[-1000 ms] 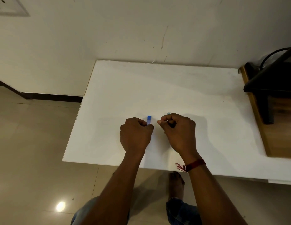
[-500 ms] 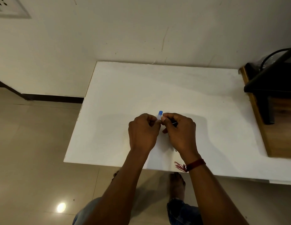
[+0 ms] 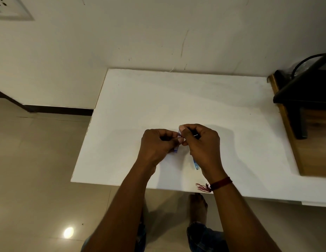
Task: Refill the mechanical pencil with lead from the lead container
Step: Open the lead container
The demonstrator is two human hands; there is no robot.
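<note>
— Hands, left to right: what do I have?
— My left grip (image 3: 158, 146) curls round the small blue plastic lead container (image 3: 176, 149), upright over the white worktop (image 3: 176, 97).
— And right?
— My right grip (image 3: 202, 148), touching it, pinches the container's top and clamps the slender translucent-blue mechanical pencil (image 3: 195, 163) under the palm, long axis toward me. Lead must travel rightward, I judge.

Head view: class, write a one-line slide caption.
Above a white table, the left hand holds the blue lead container while the right hand, holding the mechanical pencil, pinches at its top.
</note>
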